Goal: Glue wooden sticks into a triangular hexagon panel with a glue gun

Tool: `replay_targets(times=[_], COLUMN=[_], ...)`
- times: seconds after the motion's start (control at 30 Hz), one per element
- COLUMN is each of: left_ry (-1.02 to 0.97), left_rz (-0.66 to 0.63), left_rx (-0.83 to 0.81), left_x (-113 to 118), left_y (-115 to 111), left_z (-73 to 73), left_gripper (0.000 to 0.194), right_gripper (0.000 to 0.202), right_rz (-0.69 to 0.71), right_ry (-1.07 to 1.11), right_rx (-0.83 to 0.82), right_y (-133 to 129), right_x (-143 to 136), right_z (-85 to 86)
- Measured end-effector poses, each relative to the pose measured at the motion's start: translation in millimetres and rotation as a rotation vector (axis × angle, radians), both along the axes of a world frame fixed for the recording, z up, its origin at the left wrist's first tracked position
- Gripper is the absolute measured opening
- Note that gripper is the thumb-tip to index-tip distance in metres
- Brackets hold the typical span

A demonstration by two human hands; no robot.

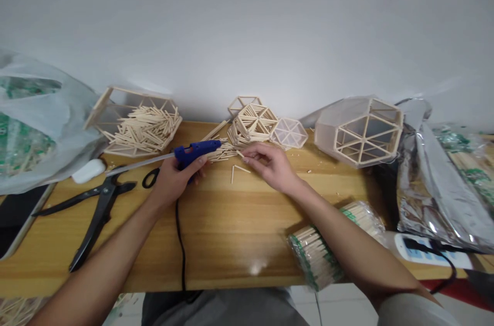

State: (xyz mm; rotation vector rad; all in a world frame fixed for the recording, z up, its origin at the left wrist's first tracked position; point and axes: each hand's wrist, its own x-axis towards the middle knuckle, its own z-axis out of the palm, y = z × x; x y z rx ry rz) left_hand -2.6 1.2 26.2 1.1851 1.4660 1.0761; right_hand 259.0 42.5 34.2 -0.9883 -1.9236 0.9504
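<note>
My left hand (172,179) is closed round the handle of a blue hot glue gun (198,150), its nozzle pointing right. A long pale glue stick (144,162) sticks out of its back end. My right hand (270,164) pinches a short wooden stick (240,154) between thumb and fingers. Just below it, two short sticks (242,168) lie on the table, their ends meeting at an angle. Loose sticks (226,152) are heaped behind, beside a stack of hexagonal stick frames (254,123). A small hexagon backed with pale sheet (289,133) leans at their right.
A stick-filled open frame (142,128), black cutters (104,197) and a white plastic bag (73,105) are at left. At right are a covered hexagonal frame (358,130), bagged sticks (316,254), a silver bag (432,187) and a power strip (405,249). The gun's cord (180,238) crosses the table (231,243).
</note>
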Motion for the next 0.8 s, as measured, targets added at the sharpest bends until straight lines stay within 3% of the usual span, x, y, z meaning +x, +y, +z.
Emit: replay_targets(times=[0.17,0.3,0.47,0.6,0.8], left_ry=[0.044,0.199,0.244,0.266,0.288], left_rz=[-0.028,-0.099,-0.097,-0.093,-0.091], left_rx=[0.026,0.117,0.058,0.014,-0.004], left_x=[13,24,33,39,46], left_y=[1,-3,-7,-5,-4], left_z=[-2.1,-6.8,-12.7,-13.8,-14.9], left_gripper=[0.031,0.018,0.024,0.026,0.027], right_gripper=[0.012,0.016,0.021,0.019,0.022], right_rz=[-0.030,0.071,0.214,0.224,0.183], right_ry=[0.013,-0.225,-0.440,-0.451,-0.410], right_rx=[0.013,0.081,0.097,0.095,0.089], right_y=[-4,-15,-30,-38,-41], right_x=[1,7,13,12,7], right_z=[28.4,42.5,22.5,4.9,-3.7])
